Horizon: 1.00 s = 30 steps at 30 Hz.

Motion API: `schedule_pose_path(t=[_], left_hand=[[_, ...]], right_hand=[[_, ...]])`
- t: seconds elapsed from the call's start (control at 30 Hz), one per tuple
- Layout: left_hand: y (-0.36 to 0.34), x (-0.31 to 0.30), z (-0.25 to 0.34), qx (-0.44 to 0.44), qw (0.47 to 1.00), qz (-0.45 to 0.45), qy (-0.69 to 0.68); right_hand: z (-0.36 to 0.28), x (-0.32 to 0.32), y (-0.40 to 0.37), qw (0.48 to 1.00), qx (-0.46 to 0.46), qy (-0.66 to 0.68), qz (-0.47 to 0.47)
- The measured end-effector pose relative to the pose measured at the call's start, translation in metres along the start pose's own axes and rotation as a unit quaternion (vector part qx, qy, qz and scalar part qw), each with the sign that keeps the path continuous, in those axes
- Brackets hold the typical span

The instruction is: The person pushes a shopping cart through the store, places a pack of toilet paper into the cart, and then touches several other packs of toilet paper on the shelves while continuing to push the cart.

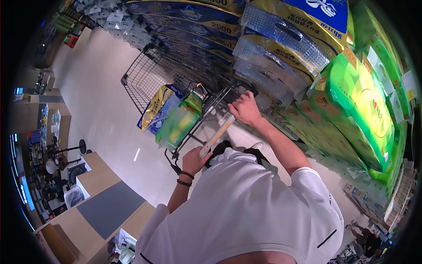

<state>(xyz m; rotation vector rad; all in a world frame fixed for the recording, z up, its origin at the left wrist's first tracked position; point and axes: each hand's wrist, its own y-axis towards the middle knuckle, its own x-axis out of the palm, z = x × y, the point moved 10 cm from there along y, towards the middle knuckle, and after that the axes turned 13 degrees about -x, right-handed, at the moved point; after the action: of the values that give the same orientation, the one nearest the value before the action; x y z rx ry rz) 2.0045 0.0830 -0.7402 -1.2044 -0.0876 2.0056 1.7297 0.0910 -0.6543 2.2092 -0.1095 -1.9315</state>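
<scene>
My left hand (193, 160) is closed round the near end of the shopping cart handle (219, 132), with dark bands on its wrist. At the handle's other end, my right hand (246, 109) grips too, its fingers partly over the bar. The wire shopping cart (145, 72) stands in front of me, tilted in this view. In its child-seat area near the handle sit a green tissue pack (180, 122) and a blue and gold tissue pack (157, 110). A small dark item with orange lies beside them, too small to name.
Stacked blue and gold tissue packs (281, 48) rise close on the right, with green tissue packs (356, 101) nearer me. Pale floor (99, 66) runs ahead to the left. A wooden counter (99, 176) stands at left. Another person (369, 240) is at lower right.
</scene>
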Motion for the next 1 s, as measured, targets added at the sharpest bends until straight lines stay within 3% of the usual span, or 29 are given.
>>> schedule_pose_path(t=[0.1, 0.37, 0.7, 0.87, 0.97, 1.0], left_hand=[[0.005, 0.033, -0.042, -0.063, 0.994, -0.082, -0.033], [-0.008, 0.003, -0.072, -0.066, 0.996, -0.005, 0.062], [0.005, -0.027, -0.121, -0.071, 0.993, 0.053, 0.076], [0.023, -0.063, -0.141, -0.076, 0.991, 0.091, 0.058], [0.037, -0.078, -0.167, -0.087, 0.990, 0.106, 0.046], [0.040, -0.087, -0.170, -0.085, 0.988, 0.113, 0.060]], right_hand=[[-0.012, 0.006, 0.008, 1.000, -0.003, -0.001, -0.014], [-0.045, 0.029, 0.014, 0.999, -0.029, -0.018, 0.006], [-0.074, 0.058, 0.077, 0.998, -0.058, 0.013, 0.024], [-0.083, 0.086, 0.125, 0.997, -0.064, 0.038, -0.030], [-0.096, 0.081, 0.152, 0.992, -0.102, 0.070, -0.010], [-0.097, 0.090, 0.160, 0.988, -0.100, 0.087, -0.079]])
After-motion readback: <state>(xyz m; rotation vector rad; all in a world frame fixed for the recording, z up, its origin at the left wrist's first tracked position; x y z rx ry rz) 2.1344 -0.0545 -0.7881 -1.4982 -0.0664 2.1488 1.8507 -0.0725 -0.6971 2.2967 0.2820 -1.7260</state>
